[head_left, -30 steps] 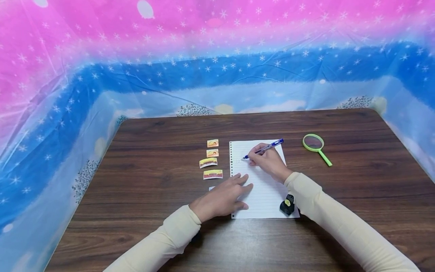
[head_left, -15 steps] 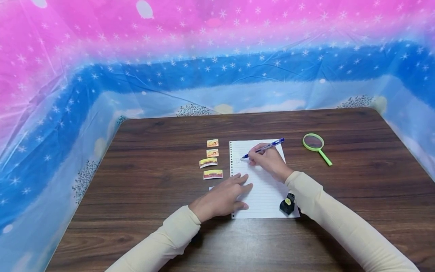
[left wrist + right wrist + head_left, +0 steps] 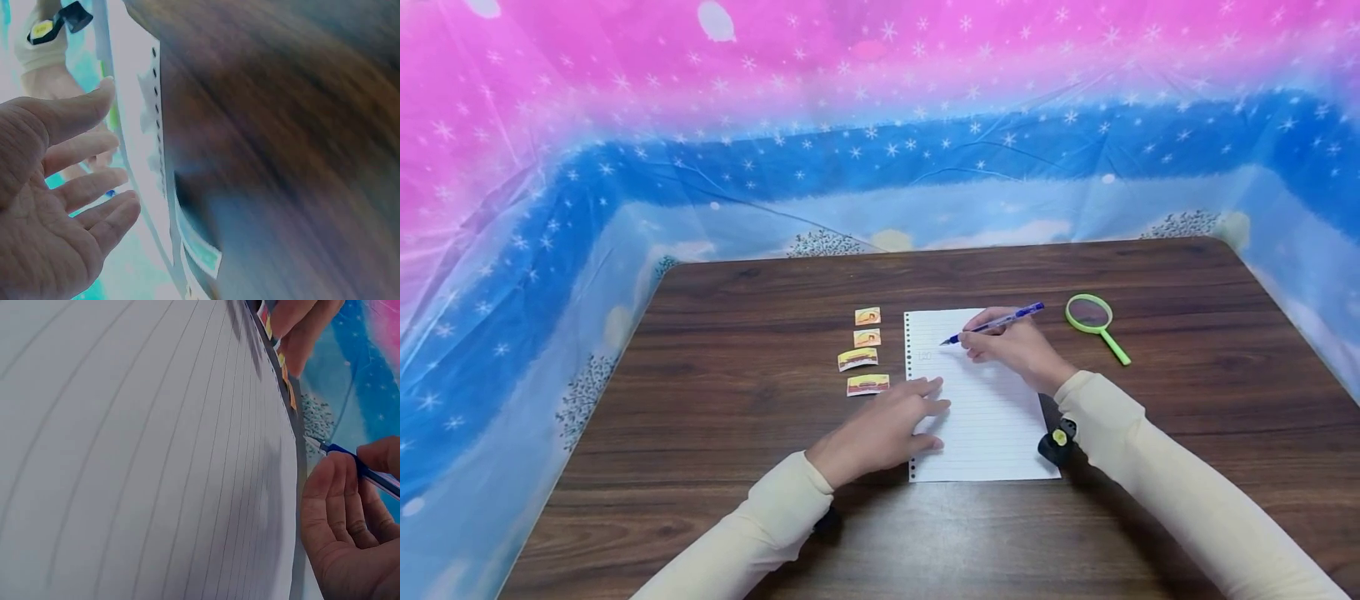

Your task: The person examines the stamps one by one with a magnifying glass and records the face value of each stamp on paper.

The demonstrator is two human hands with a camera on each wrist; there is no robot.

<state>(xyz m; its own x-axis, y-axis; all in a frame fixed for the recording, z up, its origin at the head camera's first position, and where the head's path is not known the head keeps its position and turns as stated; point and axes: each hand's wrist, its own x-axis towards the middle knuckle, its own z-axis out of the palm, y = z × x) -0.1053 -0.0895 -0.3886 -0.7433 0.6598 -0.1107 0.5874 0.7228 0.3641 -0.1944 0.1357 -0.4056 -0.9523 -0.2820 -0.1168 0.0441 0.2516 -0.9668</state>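
Pen (image 3: 1009, 318) is located over the upper left part of the lined sheet (image 3: 985, 433), pinched by the thumb and curled fingers of the right hand (image 3: 1011, 346). Compared with half a second ago, the right hand has shifted to the right, and the tip now stands to the right of the faint written marks (image 3: 925, 356), which are more fully exposed. On my right wrist view the tip shows against the printed backdrop (image 3: 356, 356), past the sheet's edge; I therefore judge it to be raised between strokes, although the head view alone does not let me confirm clearance. The left hand (image 3: 887, 429) has also moved slightly leftward. Its fingers are extended and spread over the punched margin, and it grips nothing; I cannot tell how firmly it presses. The sheet lies flat on the desk (image 3: 737, 333) with no evident displacement, so I judge that the marks retain their alignment with the ruled lines. Four printed cards (image 3: 868, 385) form a column to the left of the sheet, near it but not touching. The green magnifying glass (image 3: 1090, 313) lies apart from the sheet, to its right, untouched by either hand.
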